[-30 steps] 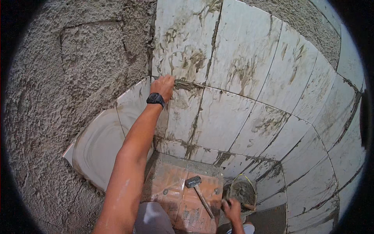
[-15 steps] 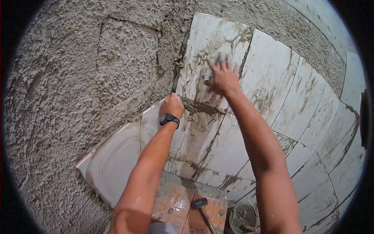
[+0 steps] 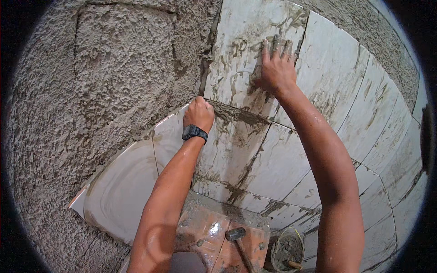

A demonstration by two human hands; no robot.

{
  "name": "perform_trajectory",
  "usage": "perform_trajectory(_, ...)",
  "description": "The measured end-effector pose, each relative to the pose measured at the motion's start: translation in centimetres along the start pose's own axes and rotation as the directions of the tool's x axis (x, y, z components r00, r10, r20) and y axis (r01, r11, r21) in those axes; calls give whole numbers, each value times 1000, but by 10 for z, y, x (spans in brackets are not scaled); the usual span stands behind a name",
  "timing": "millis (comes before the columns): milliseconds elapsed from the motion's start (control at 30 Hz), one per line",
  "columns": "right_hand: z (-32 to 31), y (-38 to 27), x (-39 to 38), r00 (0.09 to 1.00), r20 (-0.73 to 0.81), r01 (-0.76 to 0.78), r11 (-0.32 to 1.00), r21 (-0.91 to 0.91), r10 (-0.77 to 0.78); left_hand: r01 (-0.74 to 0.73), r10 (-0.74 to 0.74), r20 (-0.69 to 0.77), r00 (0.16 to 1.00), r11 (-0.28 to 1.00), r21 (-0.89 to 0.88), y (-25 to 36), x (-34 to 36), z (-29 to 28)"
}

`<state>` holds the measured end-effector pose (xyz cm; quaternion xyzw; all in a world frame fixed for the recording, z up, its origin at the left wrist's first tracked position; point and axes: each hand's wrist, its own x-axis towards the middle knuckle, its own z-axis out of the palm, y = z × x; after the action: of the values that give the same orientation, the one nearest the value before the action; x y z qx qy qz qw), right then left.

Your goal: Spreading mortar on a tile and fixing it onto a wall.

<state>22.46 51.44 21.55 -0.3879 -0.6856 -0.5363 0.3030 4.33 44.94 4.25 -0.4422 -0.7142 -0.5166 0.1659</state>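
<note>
My right hand (image 3: 277,68) lies with its fingers spread on the upper white wall tile (image 3: 255,27), which is smeared with wet grey mortar. Lower and to the left, my left hand (image 3: 199,113), with a black watch (image 3: 195,133) on the wrist, is closed in the corner by the tile's lower left edge. What its fingers hold, if anything, is hidden. Beneath it a mortar-streaked lower tile (image 3: 232,150) meets the upper one along a mortar-filled joint. Beside my left wrist, a white tile (image 3: 123,186) with a swirled grey film covers the adjoining wall.
Rough grey mortar (image 3: 123,68) coats the left wall above its tiles. More white tiles (image 3: 337,63) run along the wall to the right. Below, a hammer (image 3: 239,241) lies on orange floor tiles (image 3: 205,227), and a bucket (image 3: 287,250) of mortar with a wooden-handled tool stands beside it.
My right hand has shifted up and right in the picture and now rests on the tile, its fingers no longer blurred. My left hand stays at the corner. The view has shifted slightly.
</note>
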Motion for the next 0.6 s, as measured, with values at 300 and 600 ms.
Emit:
perform_trajectory(300, -4, -5, 5, 994, 107, -17, 999, 33, 14, -66, 68, -120, 990, 998, 14, -7, 7, 8)
perform_trajectory(600, -1, -2, 6, 999, 50, -3, 1000, -29, 5, -145, 144, 18, 989, 982, 121, -5, 28, 2)
